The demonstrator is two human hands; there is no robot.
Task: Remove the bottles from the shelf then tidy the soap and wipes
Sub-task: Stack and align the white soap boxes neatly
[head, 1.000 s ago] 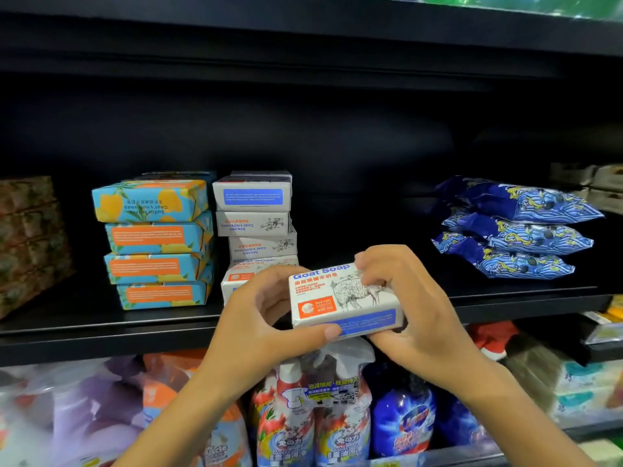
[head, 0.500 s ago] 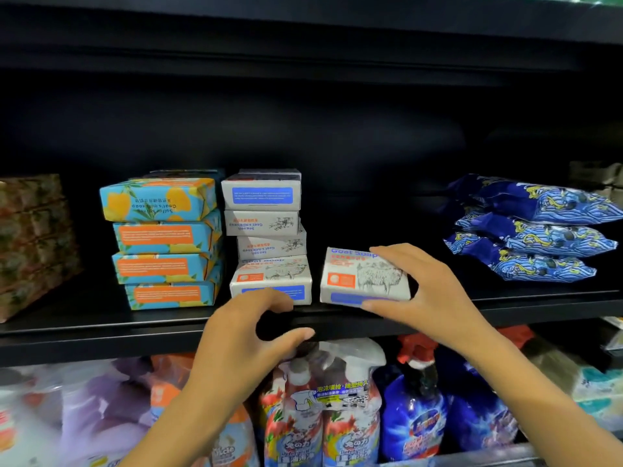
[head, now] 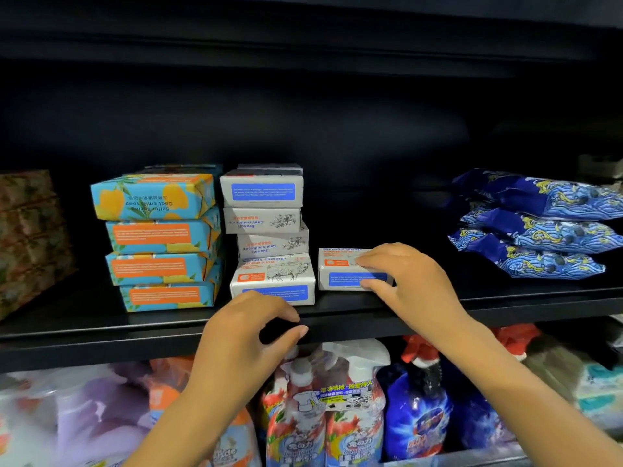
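Goat soap box (head: pixel 338 281): location?
— On the shelf (head: pixel 84 320), just beside the white soap stack (head: pixel 266 230); a second ago it was in the air, in both hands.
— Hands?
— Right hand (head: pixel 411 281) grips the box, left hand (head: pixel 242 338) has let go and is loosely curled. Placement looks nearly done.

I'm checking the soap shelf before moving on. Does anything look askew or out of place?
Yes. The white soap stack is uneven: its third box down sits shifted right and the bottom one juts forward. One soap box lies alone beside it, gripped by the right hand.
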